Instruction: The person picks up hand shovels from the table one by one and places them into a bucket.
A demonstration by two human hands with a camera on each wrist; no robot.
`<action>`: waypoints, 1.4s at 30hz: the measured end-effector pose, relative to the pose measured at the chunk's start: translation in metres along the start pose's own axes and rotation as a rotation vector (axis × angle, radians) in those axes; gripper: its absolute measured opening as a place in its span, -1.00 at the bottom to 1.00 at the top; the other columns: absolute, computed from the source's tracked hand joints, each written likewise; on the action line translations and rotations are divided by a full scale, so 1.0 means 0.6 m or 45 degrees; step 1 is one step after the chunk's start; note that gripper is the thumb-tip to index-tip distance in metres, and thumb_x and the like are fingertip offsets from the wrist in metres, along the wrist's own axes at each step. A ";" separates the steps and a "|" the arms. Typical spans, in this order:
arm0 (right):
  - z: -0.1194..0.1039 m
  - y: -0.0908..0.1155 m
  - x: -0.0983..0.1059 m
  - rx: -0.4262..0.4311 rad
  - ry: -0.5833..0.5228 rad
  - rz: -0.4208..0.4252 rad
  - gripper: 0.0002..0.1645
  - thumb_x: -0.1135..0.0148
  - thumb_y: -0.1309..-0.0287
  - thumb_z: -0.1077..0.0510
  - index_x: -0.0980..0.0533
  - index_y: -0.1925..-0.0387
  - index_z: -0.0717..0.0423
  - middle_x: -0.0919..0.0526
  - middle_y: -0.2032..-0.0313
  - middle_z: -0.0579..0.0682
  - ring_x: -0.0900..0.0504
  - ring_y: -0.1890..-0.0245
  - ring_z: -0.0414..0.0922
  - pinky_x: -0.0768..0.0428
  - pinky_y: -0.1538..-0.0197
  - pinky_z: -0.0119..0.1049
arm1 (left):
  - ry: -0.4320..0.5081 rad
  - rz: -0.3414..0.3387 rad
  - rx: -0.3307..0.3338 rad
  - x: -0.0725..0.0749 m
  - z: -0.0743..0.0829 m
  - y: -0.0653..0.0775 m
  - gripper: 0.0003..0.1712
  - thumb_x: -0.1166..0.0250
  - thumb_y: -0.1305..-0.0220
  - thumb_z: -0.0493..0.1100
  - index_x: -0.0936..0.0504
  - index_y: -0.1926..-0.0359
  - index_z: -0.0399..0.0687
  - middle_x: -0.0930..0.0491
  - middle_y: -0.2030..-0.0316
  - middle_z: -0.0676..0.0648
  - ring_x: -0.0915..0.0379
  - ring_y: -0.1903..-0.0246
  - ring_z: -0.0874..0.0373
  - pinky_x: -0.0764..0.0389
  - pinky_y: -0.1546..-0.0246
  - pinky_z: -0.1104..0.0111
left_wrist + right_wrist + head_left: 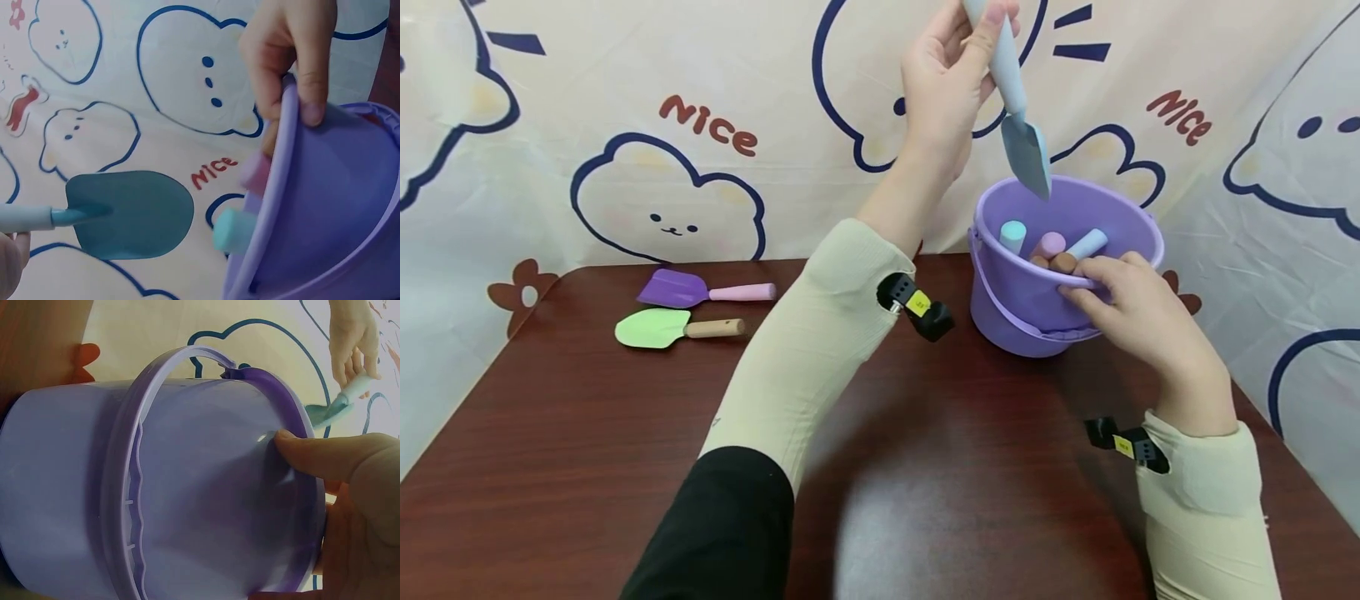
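Observation:
My left hand [951,83] grips the pale handle of a blue-grey garden trowel [1027,154], blade pointing down above the bucket's far rim. In the left wrist view the flat, rounded trowel blade [134,212] shows whole. A purple bucket [1037,308] stands on the table, its handle hanging down at the front. My right hand [1131,308] pinches the bucket's near right rim, thumb outside and fingers inside. Handle ends poke up within the bucket: a turquoise one [1012,237], a pink one [1051,243], a light blue one [1088,243] and brown ones [1063,262]; their lower parts are hidden.
To the left on the brown table [970,467] lie a purple shovel [677,289] with a pink handle and a green trowel [653,328] with a wooden handle. Behind the table and along its sides hangs a cloth [820,208] printed with cartoon bears.

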State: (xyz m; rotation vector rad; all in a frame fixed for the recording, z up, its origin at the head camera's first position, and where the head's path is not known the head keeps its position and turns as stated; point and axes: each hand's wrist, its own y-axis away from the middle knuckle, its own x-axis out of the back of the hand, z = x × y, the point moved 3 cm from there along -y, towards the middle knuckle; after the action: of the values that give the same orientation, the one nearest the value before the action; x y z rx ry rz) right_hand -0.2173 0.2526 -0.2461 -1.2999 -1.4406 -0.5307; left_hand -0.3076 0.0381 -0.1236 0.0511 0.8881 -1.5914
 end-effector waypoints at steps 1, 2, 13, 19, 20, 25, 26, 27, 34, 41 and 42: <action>0.000 0.000 0.001 -0.010 0.001 -0.003 -0.86 -0.25 -0.30 0.14 -0.56 0.37 0.11 -0.45 0.56 0.06 -0.30 0.26 0.03 -0.24 0.28 -0.13 | 0.003 0.002 0.004 -0.005 -0.004 0.001 -0.59 -0.11 -0.43 -0.37 -0.46 -0.26 -0.33 -0.59 -0.09 -0.31 -0.63 0.01 0.10 -0.64 0.06 0.48; 0.000 0.001 0.002 -0.021 0.001 -0.005 -0.86 -0.24 -0.31 0.14 -0.57 0.36 0.12 -0.45 0.55 0.06 -0.30 0.25 0.04 -0.25 0.28 -0.12 | 0.012 0.005 0.003 -0.010 -0.008 0.001 -0.60 -0.12 -0.43 -0.37 -0.47 -0.24 -0.35 -0.59 -0.07 -0.33 -0.62 0.05 0.11 -0.64 0.09 0.50; -0.002 -0.003 0.005 0.013 0.024 0.015 -0.86 -0.26 -0.29 0.16 -0.55 0.39 0.11 -0.43 0.59 0.04 -0.30 0.29 0.02 -0.23 0.29 -0.14 | -0.374 -0.021 0.024 -0.024 -0.048 0.014 -0.63 -0.24 -0.39 -0.24 -0.56 -0.18 -0.20 -0.68 0.02 -0.15 -0.60 0.11 0.31 -0.57 0.12 0.61; -0.004 -0.004 0.002 -0.001 0.023 0.012 -0.87 -0.26 -0.29 0.15 -0.56 0.37 0.11 -0.44 0.57 0.05 -0.31 0.29 0.02 -0.24 0.30 -0.14 | -0.485 -0.042 0.021 -0.011 -0.070 0.017 -0.66 -0.25 -0.39 -0.20 -0.58 -0.14 -0.21 -0.69 0.09 -0.15 -0.62 0.11 0.26 -0.49 0.06 0.63; -0.004 -0.003 0.001 0.001 0.025 0.013 -0.87 -0.26 -0.28 0.15 -0.56 0.38 0.11 -0.44 0.58 0.05 -0.31 0.29 0.02 -0.24 0.29 -0.14 | -0.483 -0.052 0.032 -0.010 -0.075 0.017 -0.66 -0.25 -0.39 -0.20 -0.58 -0.13 -0.21 -0.69 0.10 -0.15 -0.61 0.11 0.26 -0.49 0.06 0.62; -0.001 0.000 0.002 -0.001 0.033 0.015 -0.88 -0.26 -0.28 0.15 -0.57 0.36 0.12 -0.47 0.56 0.05 -0.31 0.29 0.02 -0.25 0.30 -0.14 | -0.492 -0.155 0.100 -0.006 -0.097 0.023 -0.68 -0.24 -0.40 -0.21 -0.58 -0.12 -0.22 -0.69 0.06 -0.17 -0.61 0.07 0.25 -0.49 0.05 0.59; 0.000 0.000 0.003 -0.004 0.036 0.015 -0.88 -0.27 -0.28 0.15 -0.57 0.36 0.11 -0.47 0.56 0.05 -0.32 0.28 0.02 -0.25 0.30 -0.14 | -0.489 -0.172 0.112 -0.004 -0.101 0.025 -0.67 -0.23 -0.40 -0.21 -0.58 -0.13 -0.21 -0.69 0.05 -0.18 -0.61 0.06 0.25 -0.49 0.04 0.58; 0.001 0.000 0.002 -0.001 0.039 0.017 -0.88 -0.26 -0.28 0.15 -0.57 0.36 0.11 -0.48 0.56 0.04 -0.32 0.28 0.02 -0.25 0.30 -0.14 | -0.490 -0.183 0.118 -0.002 -0.105 0.027 -0.67 -0.23 -0.41 -0.21 -0.58 -0.14 -0.21 -0.69 0.04 -0.18 -0.62 0.05 0.25 -0.49 0.03 0.57; 0.003 0.001 -0.002 0.039 0.031 0.007 -0.89 -0.26 -0.28 0.15 -0.59 0.33 0.12 -0.48 0.56 0.02 -0.32 0.29 0.02 -0.25 0.32 -0.15 | -0.503 -0.157 0.127 0.019 -0.128 0.037 -0.65 -0.24 -0.40 -0.19 -0.58 -0.15 -0.20 -0.69 0.05 -0.18 -0.62 0.08 0.21 -0.47 0.02 0.51; 0.002 0.000 -0.002 -0.001 0.020 0.010 -0.87 -0.27 -0.28 0.16 -0.57 0.37 0.12 -0.46 0.56 0.05 -0.32 0.27 0.02 -0.26 0.29 -0.14 | -0.528 -0.141 0.153 0.030 -0.140 0.042 -0.65 -0.26 -0.39 -0.14 -0.60 -0.14 -0.13 -0.70 0.05 -0.15 -0.61 0.07 0.25 -0.47 0.00 0.51; 0.003 0.000 -0.002 0.006 0.019 0.012 -0.87 -0.27 -0.28 0.16 -0.57 0.38 0.12 -0.46 0.56 0.04 -0.32 0.27 0.02 -0.26 0.29 -0.14 | -0.541 -0.141 0.154 0.031 -0.140 0.042 -0.65 -0.26 -0.39 -0.14 -0.60 -0.14 -0.12 -0.70 0.06 -0.13 -0.61 0.07 0.26 -0.47 0.00 0.50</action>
State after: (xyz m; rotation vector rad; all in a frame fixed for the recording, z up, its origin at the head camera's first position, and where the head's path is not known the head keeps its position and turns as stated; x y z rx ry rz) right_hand -0.2181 0.2535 -0.2475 -1.2954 -1.4220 -0.5295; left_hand -0.3275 0.0709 -0.2050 -0.2471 0.4697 -1.6742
